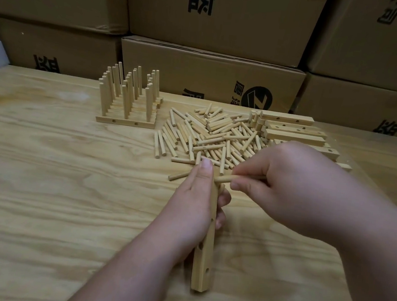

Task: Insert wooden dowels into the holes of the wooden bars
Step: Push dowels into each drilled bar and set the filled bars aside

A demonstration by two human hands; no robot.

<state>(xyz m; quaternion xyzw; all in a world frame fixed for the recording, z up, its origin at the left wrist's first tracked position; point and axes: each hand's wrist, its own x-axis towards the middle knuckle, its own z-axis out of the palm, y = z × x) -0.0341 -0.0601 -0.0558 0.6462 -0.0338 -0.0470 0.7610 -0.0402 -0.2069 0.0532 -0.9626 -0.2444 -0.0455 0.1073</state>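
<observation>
Near the middle of the bench [66, 185], just this side of the loose dowel pile [208, 139], both hands meet over one wooden bar [203, 256]. Left hand [194, 204] has its grip wrapped round the bar's upper half, fingers curled behind, thumb laid up along the near face; bar's long axis runs roughly toward/away from the person, near end low and free, far end under the thumb. Right hand [284, 184] pinches a single dowel [226, 178] btw thumb and fingertips, grip closed on it. Dowel's long axis lies across the bar, approx. at right angles, free tip pointing left and just touching or nearly touching the bar's top end by the left thumb.

Key relation: dowel tip is to the right of the bar, aimed sideways at its upper part; right hand is the one that drives it, left only steadies. Judging by that, the target hole is likely near the top.

Hard to tell: target hole itself is hidden by thumb and fingers, so can't say if the tip is in yet. Three holes show lower down, all empty. Dowel's rear end is buried in the right palm. Finished bars with upright dowels [129, 103] stand far left, blank bars [294, 133] far right, partly blocked by the right hand. Cardboard boxes [213, 73] behind.
</observation>
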